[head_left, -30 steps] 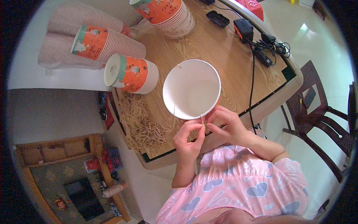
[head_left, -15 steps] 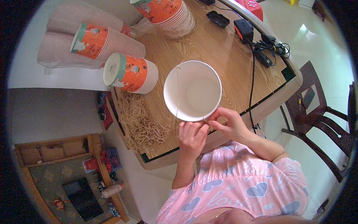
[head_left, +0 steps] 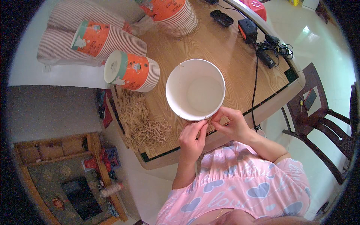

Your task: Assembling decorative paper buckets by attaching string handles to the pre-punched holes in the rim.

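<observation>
A large white-lined paper bucket (head_left: 204, 93) stands at the table's near edge with its mouth toward me. A thin strand of twine (head_left: 180, 90) runs across the left side of its mouth, from the far rim to the near one. My left hand (head_left: 193, 135) is closed in a pinch at the near rim. Beside it, my right hand (head_left: 233, 122) pinches the twine end at the same spot, fingertips nearly meeting. The bucket's outer near side is hidden by my fingers. A loose heap of tan twine (head_left: 144, 127) lies left of my left hand.
Stacks of orange and green printed buckets (head_left: 131, 71) stand at the left and back, with plastic-wrapped stacks (head_left: 69, 45) behind. Black adapters and cables (head_left: 268, 52) lie at the right; one cable (head_left: 255, 93) hangs over the near edge. A dark wooden chair (head_left: 311, 105) stands right.
The bucket appears shifted very slightly up and right. My fingers have moved a little at the near rim, still pinching there.
</observation>
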`<control>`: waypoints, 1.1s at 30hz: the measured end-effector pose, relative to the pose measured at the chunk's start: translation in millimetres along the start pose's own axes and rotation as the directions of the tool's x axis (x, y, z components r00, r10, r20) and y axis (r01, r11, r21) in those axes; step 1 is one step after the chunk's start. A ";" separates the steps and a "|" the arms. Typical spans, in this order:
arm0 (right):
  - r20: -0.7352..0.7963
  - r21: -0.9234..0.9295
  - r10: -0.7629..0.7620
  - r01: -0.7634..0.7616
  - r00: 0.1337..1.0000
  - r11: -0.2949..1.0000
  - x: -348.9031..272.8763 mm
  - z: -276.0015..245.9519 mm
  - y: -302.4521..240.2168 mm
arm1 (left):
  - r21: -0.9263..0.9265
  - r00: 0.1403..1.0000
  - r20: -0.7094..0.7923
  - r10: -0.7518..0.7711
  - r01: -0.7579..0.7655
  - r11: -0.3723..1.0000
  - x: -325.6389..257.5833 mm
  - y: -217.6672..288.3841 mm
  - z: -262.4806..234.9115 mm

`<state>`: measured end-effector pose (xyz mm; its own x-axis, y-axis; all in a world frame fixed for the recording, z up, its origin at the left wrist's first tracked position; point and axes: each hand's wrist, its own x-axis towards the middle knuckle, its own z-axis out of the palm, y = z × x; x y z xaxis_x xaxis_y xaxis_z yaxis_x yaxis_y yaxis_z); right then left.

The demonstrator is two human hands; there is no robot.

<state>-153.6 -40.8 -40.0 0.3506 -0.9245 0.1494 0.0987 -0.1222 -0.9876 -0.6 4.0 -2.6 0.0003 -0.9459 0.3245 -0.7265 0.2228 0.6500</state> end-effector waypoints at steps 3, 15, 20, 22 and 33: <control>0.004 0.028 -0.016 0.016 1.000 0.999 -0.1 1.1 1.0 | 0.035 0.985 0.116 -0.125 0.122 0.992 3.1 4.4 -0.7; 0.050 0.103 0.139 -0.143 0.989 0.984 -2.2 1.3 7.6 | 0.022 0.985 0.062 -0.161 0.160 0.987 6.7 10.4 2.6; 0.105 0.231 0.215 -0.234 0.971 0.945 -4.1 2.3 7.4 | 0.049 0.981 0.046 -0.187 0.185 0.981 5.2 10.4 3.6; 0.109 0.224 0.214 -0.234 0.971 0.946 -4.4 2.2 5.7 | 0.051 0.982 0.045 -0.186 0.183 0.982 4.5 9.6 3.7; -0.021 0.048 0.053 -0.052 0.998 0.998 -9.7 5.6 0.3 | -0.020 0.978 0.071 -0.196 0.197 0.980 4.8 14.2 1.9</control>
<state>-151.8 -29.8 -41.4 0.3353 -0.9372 0.0961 0.1250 -0.0568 -0.9905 -12.3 2.1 6.9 0.0936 -0.9855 0.1414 -0.6982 0.0363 0.7150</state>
